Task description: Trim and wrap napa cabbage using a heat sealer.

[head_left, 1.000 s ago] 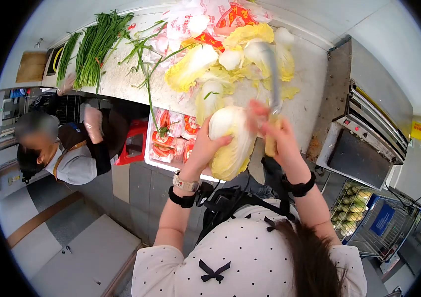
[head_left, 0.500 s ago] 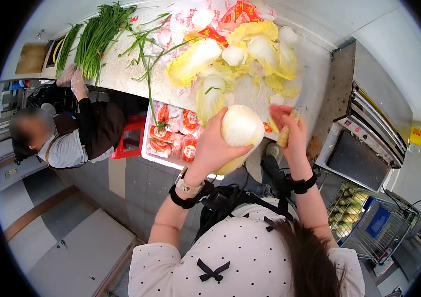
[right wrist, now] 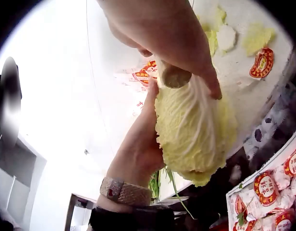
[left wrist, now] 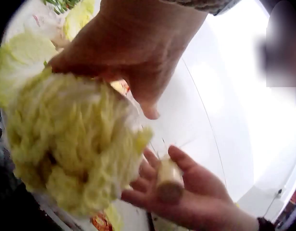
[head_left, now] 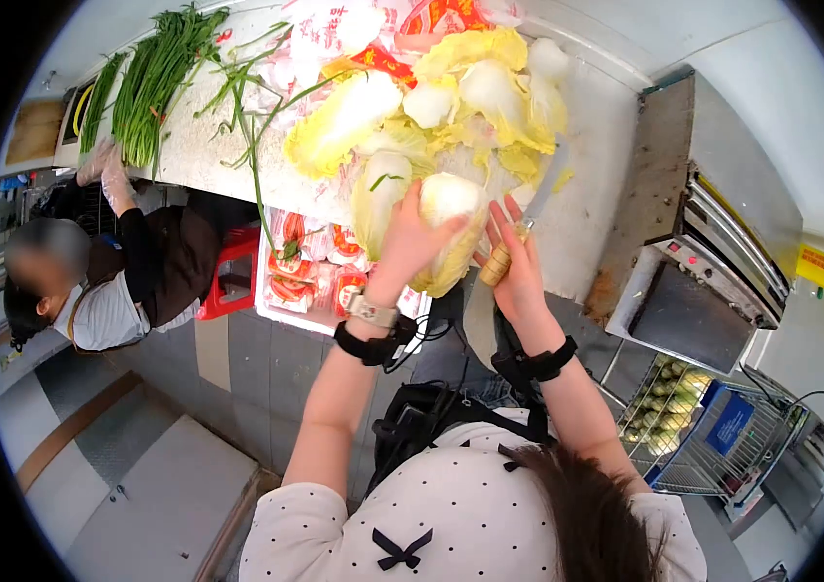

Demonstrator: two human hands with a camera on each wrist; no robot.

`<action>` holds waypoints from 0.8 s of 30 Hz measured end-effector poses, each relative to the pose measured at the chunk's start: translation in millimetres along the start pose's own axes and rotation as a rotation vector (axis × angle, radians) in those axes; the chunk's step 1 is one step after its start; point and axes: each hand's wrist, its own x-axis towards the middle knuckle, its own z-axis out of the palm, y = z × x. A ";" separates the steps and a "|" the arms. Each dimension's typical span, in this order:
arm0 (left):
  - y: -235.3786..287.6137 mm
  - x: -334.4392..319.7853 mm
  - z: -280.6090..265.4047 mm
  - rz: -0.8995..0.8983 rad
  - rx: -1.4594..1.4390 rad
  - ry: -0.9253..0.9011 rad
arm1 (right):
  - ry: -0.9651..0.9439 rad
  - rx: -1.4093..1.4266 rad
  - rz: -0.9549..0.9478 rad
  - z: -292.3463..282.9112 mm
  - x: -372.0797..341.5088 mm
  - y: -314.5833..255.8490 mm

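Note:
My left hand (head_left: 410, 247) grips a pale yellow Chinese cabbage (head_left: 451, 206) at the counter's front edge, thumb spread across it. In the left wrist view, the frilly leaf end of the cabbage (left wrist: 71, 144) faces the camera. My right hand (head_left: 522, 281) holds a knife by its wooden handle (head_left: 496, 265), the blade (head_left: 549, 179) pointing away over the counter. The handle (left wrist: 169, 183) lies along the palm beside the thumb, while the other fingers reach towards the cabbage's side. From the right wrist, the handle end (right wrist: 176, 78) shows above the leaves (right wrist: 196, 130).
Loose cabbage leaves (head_left: 339, 116) and printed wrappers cover the counter's back. Green stalks (head_left: 155, 97) lie left, where a gloved person works. A box of wrapped packs (head_left: 310, 267) is below the front edge. A metal appliance (head_left: 698, 223) stands right, above a cart (head_left: 722, 436).
The cabbage and left hand shift slightly left in the head view. My right hand moves in beside the cabbage, and the knife blade, blurred or hard to see before, now shows clearly.

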 end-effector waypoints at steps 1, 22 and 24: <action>-22.3 7.1 -2.6 -0.007 -0.186 -0.058 | 0.009 -0.009 0.005 1.0 -1.2 -0.8; -23.4 -6.9 -19.6 0.036 -0.414 -0.217 | -0.021 -0.053 0.016 -13.1 -0.2 8.5; -24.8 -6.6 -18.6 0.057 -0.399 -0.202 | -0.030 -0.057 0.012 -13.0 -0.2 8.3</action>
